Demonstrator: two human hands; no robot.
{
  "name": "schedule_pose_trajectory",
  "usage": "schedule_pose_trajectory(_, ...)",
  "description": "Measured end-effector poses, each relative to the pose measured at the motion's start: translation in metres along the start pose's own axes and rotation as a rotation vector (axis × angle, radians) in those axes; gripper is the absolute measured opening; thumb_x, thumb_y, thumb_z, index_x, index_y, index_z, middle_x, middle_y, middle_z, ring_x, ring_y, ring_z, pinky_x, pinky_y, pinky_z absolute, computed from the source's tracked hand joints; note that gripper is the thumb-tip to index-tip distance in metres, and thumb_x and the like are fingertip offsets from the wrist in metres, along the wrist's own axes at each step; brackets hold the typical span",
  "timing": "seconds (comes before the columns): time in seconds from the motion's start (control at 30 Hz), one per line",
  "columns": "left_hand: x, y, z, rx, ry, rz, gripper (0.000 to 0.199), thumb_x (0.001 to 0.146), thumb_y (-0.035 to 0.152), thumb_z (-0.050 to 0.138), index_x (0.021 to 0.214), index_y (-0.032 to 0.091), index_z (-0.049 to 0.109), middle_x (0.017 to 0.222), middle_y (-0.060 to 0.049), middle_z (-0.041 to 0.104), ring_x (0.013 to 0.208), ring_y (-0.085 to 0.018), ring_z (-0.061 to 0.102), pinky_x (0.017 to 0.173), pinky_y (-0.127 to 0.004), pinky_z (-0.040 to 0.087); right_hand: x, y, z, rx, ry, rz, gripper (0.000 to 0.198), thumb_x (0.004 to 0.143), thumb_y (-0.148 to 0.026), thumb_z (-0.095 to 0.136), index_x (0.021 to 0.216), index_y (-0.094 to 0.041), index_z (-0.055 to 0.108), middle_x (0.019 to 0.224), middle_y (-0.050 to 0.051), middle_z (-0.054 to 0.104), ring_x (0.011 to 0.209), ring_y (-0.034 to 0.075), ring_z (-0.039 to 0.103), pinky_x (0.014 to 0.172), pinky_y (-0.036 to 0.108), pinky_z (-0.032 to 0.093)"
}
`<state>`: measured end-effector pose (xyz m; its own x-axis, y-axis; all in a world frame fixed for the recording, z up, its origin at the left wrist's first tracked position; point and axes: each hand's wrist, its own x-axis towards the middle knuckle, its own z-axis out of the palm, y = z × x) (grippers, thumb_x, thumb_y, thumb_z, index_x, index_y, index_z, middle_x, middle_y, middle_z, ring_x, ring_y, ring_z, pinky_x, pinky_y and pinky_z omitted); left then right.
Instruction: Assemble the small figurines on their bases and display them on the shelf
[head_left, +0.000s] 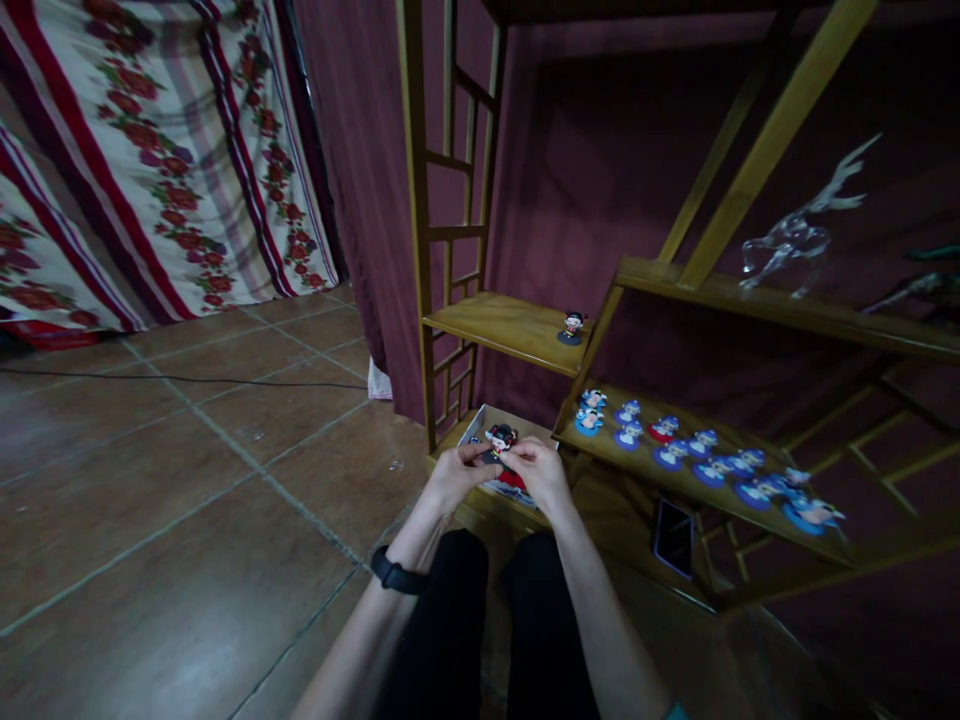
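Between my two hands is a small figurine [500,437] with black hair buns and red trim, held upright on a dark round base. My left hand [456,476] grips the base from the left, thumb and fingers pinched. From the right, my right hand [537,470] pinches the figurine's side near the base. Just beneath is an open white box [486,413] with red and other small items in it, partly hidden by my hands. A similar figurine [574,325] stands on the small wooden shelf [510,325] above.
Several blue and purple figurines [670,455] stand in rows on the slanting-looking shelf at right. A dark phone [674,538] lies on the lowest board. Higher up is a clear deer ornament [791,240]. A black cable [187,379] crosses the tiled floor [187,520] at left.
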<state>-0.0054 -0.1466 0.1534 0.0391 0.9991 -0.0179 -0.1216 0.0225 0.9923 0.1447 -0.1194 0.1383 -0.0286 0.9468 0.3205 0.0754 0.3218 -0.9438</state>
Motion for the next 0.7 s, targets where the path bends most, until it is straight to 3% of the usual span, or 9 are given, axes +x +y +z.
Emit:
schedule_pose_trajectory(0.17,0.001,-0.003,0.006,-0.138,0.114,-0.008,0.049,0.049,0.022,0.082,0.095,0.01,0.068,0.069,-0.002,0.067,0.061,-0.011,0.058,0.068,-0.025,0.044,-0.007,-0.004,0.0,0.192,-0.021,0.155,0.02,0.068,-0.038,0.067,0.08,-0.021,0.071,0.085,0.004,0.067,0.073,0.018,0.061,0.069,0.032,0.051)
schedule_pose_trajectory(0.33,-0.002,0.001,0.007,-0.332,0.021,-0.07,0.048,0.051,0.021,0.082,0.095,0.009,0.067,0.091,-0.01,0.07,0.08,-0.017,0.064,0.083,-0.03,0.046,-0.017,-0.007,0.003,0.272,0.006,0.23,0.028,0.068,-0.04,0.067,0.089,-0.021,0.068,0.088,0.004,0.067,0.07,0.016,0.063,0.069,0.032,0.054)
schedule_pose_trajectory(0.5,-0.005,0.004,0.005,-0.421,-0.031,-0.108,0.046,0.052,0.018,0.081,0.094,0.009,0.066,0.092,-0.011,0.069,0.081,-0.017,0.065,0.084,-0.031,0.046,-0.022,-0.015,0.007,0.321,0.01,0.216,0.031,0.068,-0.037,0.068,0.093,-0.019,0.066,0.087,0.004,0.068,0.069,0.015,0.065,0.07,0.031,0.055)
schedule_pose_trajectory(0.7,-0.003,-0.001,0.012,-0.351,0.091,0.0,0.043,0.05,0.018,0.081,0.088,0.01,0.063,0.085,-0.007,0.068,0.076,-0.015,0.063,0.077,-0.029,0.046,-0.025,-0.02,0.014,0.43,0.034,0.203,0.032,0.064,-0.026,0.072,0.094,-0.021,0.065,0.091,0.002,0.07,0.081,0.015,0.065,0.078,0.03,0.053)
